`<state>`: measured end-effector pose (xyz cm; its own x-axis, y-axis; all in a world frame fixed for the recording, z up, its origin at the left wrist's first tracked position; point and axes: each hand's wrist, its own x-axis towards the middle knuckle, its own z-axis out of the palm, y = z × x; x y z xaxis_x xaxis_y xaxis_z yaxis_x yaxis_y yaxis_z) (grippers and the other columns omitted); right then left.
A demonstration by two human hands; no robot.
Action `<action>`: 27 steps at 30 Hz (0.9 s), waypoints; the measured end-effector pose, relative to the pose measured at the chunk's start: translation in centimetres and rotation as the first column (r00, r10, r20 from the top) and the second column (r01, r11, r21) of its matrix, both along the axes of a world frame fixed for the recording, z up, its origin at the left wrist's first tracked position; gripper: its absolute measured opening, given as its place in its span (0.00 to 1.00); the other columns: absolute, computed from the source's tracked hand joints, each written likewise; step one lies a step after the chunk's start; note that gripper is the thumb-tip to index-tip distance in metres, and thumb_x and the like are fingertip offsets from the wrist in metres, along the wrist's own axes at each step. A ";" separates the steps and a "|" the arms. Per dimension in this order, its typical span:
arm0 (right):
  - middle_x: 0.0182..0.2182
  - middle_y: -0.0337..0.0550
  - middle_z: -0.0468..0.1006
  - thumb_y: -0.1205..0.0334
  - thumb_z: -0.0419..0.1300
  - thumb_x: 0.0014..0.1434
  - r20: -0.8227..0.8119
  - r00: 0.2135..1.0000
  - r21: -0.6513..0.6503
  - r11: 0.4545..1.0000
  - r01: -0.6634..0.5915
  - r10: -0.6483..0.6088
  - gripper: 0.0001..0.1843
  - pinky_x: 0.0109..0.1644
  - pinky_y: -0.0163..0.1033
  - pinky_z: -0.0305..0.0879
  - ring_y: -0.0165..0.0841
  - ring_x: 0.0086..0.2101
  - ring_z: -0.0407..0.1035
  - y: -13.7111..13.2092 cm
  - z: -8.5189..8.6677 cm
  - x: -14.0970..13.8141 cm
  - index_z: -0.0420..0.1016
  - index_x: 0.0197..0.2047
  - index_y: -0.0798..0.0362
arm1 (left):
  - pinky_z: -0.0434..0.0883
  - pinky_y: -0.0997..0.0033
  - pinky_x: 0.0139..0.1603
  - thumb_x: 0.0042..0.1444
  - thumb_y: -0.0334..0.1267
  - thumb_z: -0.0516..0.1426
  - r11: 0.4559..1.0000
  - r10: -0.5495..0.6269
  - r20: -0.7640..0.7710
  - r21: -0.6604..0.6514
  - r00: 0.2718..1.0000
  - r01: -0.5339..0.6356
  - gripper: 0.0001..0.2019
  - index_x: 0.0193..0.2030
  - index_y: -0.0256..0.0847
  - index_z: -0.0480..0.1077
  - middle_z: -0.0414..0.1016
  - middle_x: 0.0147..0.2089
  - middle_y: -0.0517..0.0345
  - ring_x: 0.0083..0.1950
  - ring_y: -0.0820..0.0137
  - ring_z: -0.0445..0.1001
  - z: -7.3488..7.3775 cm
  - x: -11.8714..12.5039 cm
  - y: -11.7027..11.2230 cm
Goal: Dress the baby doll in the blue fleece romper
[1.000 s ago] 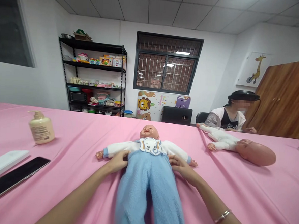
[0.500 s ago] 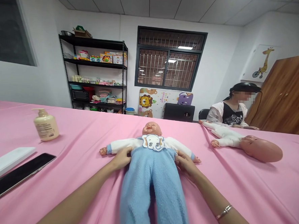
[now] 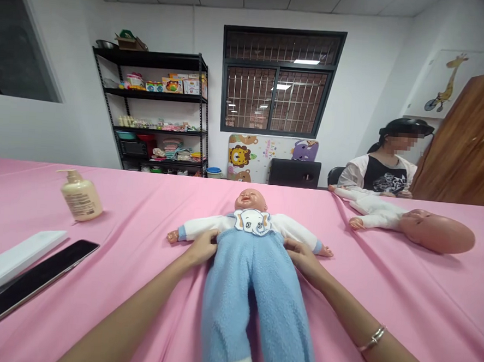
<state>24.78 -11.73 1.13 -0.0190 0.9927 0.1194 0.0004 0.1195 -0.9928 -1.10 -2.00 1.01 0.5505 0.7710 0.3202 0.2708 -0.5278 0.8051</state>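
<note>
A baby doll [image 3: 252, 201] lies on its back on the pink table cover [image 3: 142, 207], head away from me, dressed in fuzzy blue overalls [image 3: 255, 291] with an elephant bib and white sleeves. My left hand [image 3: 203, 247] grips the overalls at the doll's left side, just under the arm, fingers curled into the fabric. My right hand [image 3: 305, 257] holds the opposite side of the overalls the same way. A bracelet sits on my right wrist.
A cream pump bottle [image 3: 81, 197] stands at the left. A white power bank [image 3: 14, 254] and a dark phone [image 3: 34, 280] lie at the near left. At the far right a seated person [image 3: 384, 170] handles a second doll [image 3: 411, 224]. Shelving stands behind.
Both hands keep their hold at the doll's sides. The view has tilted and shifted a little, so the doll and table items sit slightly further right and lower in frame.
</note>
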 end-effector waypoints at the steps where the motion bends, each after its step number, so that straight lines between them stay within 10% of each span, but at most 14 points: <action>1: 0.31 0.41 0.74 0.56 0.64 0.45 -0.071 0.997 -0.016 1.000 0.007 -0.008 0.13 0.36 0.36 0.61 0.34 0.33 0.66 -0.1 0.2 -0.2 0.72 0.33 0.54 | 0.64 0.69 0.37 0.40 0.28 0.48 1.000 -0.008 0.019 -0.018 1.000 0.008 0.10 0.30 0.35 0.68 0.73 0.32 0.57 0.35 0.65 0.69 0.1 0.1 -0.1; 8: 0.33 0.42 0.74 0.50 0.62 0.49 0.037 0.999 0.074 0.997 0.015 -0.018 0.17 0.39 0.38 0.62 0.36 0.36 0.66 0.5 -0.6 0.1 0.72 0.35 0.54 | 0.65 0.69 0.36 0.36 0.29 0.53 0.967 -0.008 0.205 -0.247 0.979 0.060 0.10 0.30 0.34 0.67 0.71 0.31 0.58 0.34 0.66 0.68 0.1 0.3 0.0; 14: 0.43 0.42 0.73 0.48 0.62 0.49 -0.310 0.951 -0.038 0.999 0.007 -0.018 0.20 0.47 0.38 0.62 0.36 0.44 0.65 0.7 -1.2 -0.2 0.71 0.42 0.50 | 0.66 0.71 0.40 0.39 0.27 0.55 0.915 -0.054 0.372 -0.354 0.927 0.196 0.16 0.39 0.34 0.66 0.71 0.39 0.56 0.41 0.64 0.69 0.4 0.7 -1.2; 18: 0.49 0.41 0.69 0.52 0.63 0.49 -0.300 0.952 -0.030 0.997 -0.070 0.058 0.24 0.49 0.39 0.62 0.37 0.47 0.64 -0.1 -0.4 -1.2 0.67 0.49 0.45 | 0.66 0.70 0.44 0.41 0.28 0.56 0.924 -0.017 0.379 -0.347 0.925 0.159 0.24 0.48 0.40 0.61 0.69 0.44 0.57 0.47 0.66 0.67 0.6 1.1 -2.2; 22: 0.51 0.42 0.68 0.53 0.62 0.51 -0.218 0.963 0.022 0.987 -0.157 0.158 0.25 0.51 0.41 0.60 0.37 0.48 0.63 -0.3 -0.2 -1.6 0.65 0.52 0.46 | 0.66 0.70 0.41 0.43 0.31 0.52 0.970 0.057 0.278 -0.243 0.959 0.013 0.06 0.32 0.38 0.64 0.69 0.33 0.61 0.36 0.69 0.67 0.5 1.5 -1.9; 27: 0.35 0.41 0.74 0.45 0.57 0.52 -0.052 0.996 0.052 0.996 0.075 -0.073 0.20 0.44 0.37 0.60 0.34 0.37 0.65 1.5 -1.1 0.4 0.74 0.35 0.54 | 0.65 0.68 0.39 0.40 0.31 0.49 0.988 0.095 0.186 -0.140 0.978 -0.069 0.05 0.26 0.37 0.63 0.69 0.29 0.60 0.35 0.65 0.67 0.5 1.9 0.1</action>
